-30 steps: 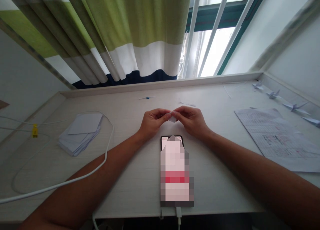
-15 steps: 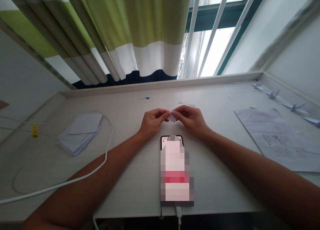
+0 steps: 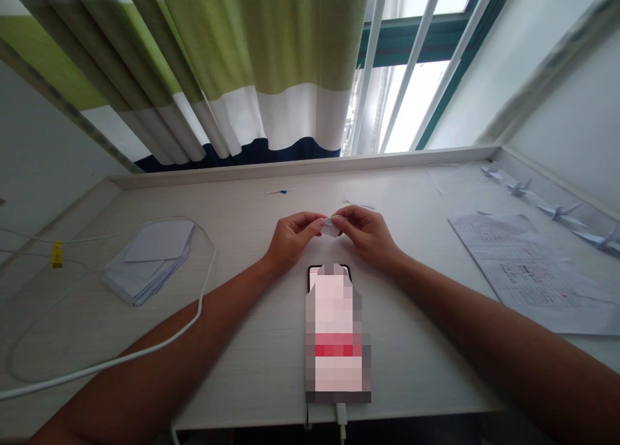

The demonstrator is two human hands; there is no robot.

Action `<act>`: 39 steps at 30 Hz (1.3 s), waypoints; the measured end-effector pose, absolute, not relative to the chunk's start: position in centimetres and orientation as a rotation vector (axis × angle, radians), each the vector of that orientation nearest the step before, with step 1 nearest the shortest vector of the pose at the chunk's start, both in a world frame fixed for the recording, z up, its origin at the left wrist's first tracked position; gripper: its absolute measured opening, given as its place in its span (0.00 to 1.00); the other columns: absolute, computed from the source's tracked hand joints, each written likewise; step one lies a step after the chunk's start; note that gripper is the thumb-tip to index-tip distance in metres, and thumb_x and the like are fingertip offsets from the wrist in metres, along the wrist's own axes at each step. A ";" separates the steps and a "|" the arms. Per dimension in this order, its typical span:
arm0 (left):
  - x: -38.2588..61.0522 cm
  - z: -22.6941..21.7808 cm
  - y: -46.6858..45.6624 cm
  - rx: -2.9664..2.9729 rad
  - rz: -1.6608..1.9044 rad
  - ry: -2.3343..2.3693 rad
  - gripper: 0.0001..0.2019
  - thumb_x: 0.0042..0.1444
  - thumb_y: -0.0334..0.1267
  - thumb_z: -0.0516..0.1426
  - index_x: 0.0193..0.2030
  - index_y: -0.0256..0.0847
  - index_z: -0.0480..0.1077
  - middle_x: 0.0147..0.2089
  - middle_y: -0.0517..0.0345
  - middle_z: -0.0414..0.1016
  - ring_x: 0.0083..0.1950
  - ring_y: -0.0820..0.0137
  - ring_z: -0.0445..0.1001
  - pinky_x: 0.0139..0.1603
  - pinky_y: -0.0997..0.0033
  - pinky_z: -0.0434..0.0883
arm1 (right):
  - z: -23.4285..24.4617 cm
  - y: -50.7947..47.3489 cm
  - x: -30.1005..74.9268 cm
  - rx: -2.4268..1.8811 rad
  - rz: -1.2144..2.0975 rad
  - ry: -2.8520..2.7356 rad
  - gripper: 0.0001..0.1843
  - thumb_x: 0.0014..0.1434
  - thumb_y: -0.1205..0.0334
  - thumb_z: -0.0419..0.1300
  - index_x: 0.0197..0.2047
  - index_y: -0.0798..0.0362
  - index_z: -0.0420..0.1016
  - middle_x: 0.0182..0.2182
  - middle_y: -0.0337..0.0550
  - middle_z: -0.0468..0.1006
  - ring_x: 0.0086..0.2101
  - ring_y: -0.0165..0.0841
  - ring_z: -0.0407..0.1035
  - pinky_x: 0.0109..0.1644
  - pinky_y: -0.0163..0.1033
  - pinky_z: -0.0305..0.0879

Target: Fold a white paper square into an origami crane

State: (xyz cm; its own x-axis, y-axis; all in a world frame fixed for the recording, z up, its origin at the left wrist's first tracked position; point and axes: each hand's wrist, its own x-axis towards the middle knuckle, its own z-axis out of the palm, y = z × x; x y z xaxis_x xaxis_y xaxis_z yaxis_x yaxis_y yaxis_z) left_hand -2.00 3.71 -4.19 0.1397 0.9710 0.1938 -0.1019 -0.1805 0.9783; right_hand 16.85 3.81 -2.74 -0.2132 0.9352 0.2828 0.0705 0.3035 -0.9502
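A small folded piece of white paper (image 3: 330, 227) is pinched between my two hands above the middle of the desk (image 3: 232, 354). My left hand (image 3: 296, 237) grips its left side with thumb and fingers closed. On the other side, my right hand (image 3: 363, 228) pinches it the same way. The fingers cover much of the paper, so its exact fold is hard to make out. Just below the hands lies a phone (image 3: 338, 367), its screen mostly blurred, with a white plug (image 3: 341, 414) at its lower end.
To the left lies a stack of white paper sheets (image 3: 150, 258), with a white cable (image 3: 202, 296) looping over it and my left forearm. Several folded paper cranes (image 3: 559, 212) line the right edge near written sheets (image 3: 523, 264). Thin paper scraps (image 3: 359, 204) lie behind my hands.
The view has shifted slightly, so the desk things sit a little further left. Both hands keep hold of the paper, with its visible part at a slightly different angle.
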 end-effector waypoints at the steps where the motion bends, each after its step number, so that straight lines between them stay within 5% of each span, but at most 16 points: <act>1: -2.0 -4.3 3.8 1.357 1.278 0.943 0.14 0.55 0.48 0.68 0.40 0.40 0.83 0.38 0.52 0.84 0.37 0.68 0.78 0.42 0.66 0.75 | -2.8 3.8 16.8 -0.954 1.074 -1.556 0.18 0.59 0.45 0.69 0.37 0.52 0.80 0.32 0.42 0.80 0.32 0.33 0.71 0.38 0.40 0.69; 11: -1.9 -4.7 3.6 1.522 1.316 1.062 0.14 0.59 0.50 0.65 0.35 0.39 0.81 0.30 0.56 0.80 0.34 0.69 0.75 0.38 0.69 0.72 | -2.8 3.7 16.6 -0.954 1.089 -1.557 0.14 0.60 0.50 0.68 0.36 0.52 0.79 0.31 0.40 0.78 0.32 0.33 0.69 0.38 0.39 0.66; 20: -1.7 -5.0 3.7 1.477 1.263 1.048 0.14 0.56 0.49 0.68 0.39 0.39 0.81 0.36 0.53 0.82 0.35 0.69 0.77 0.38 0.70 0.72 | -2.9 3.9 16.6 -1.000 1.100 -1.550 0.14 0.59 0.49 0.68 0.37 0.53 0.81 0.33 0.43 0.82 0.34 0.35 0.72 0.39 0.40 0.69; 39: -1.9 -4.6 4.1 1.353 1.236 0.981 0.13 0.52 0.47 0.70 0.34 0.38 0.80 0.33 0.55 0.81 0.35 0.71 0.75 0.39 0.71 0.72 | -3.0 4.1 16.8 -1.006 1.201 -1.533 0.19 0.60 0.46 0.67 0.33 0.55 0.82 0.28 0.41 0.80 0.30 0.32 0.69 0.35 0.37 0.65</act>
State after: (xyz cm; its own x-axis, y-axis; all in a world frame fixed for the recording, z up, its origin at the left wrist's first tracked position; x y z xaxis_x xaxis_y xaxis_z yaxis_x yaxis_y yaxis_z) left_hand -1.88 4.11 -4.58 0.1435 0.9761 0.1630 -0.0627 -0.1555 0.9859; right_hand 16.83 4.13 -3.05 -0.2488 0.9533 0.1712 0.0625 0.1922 -0.9794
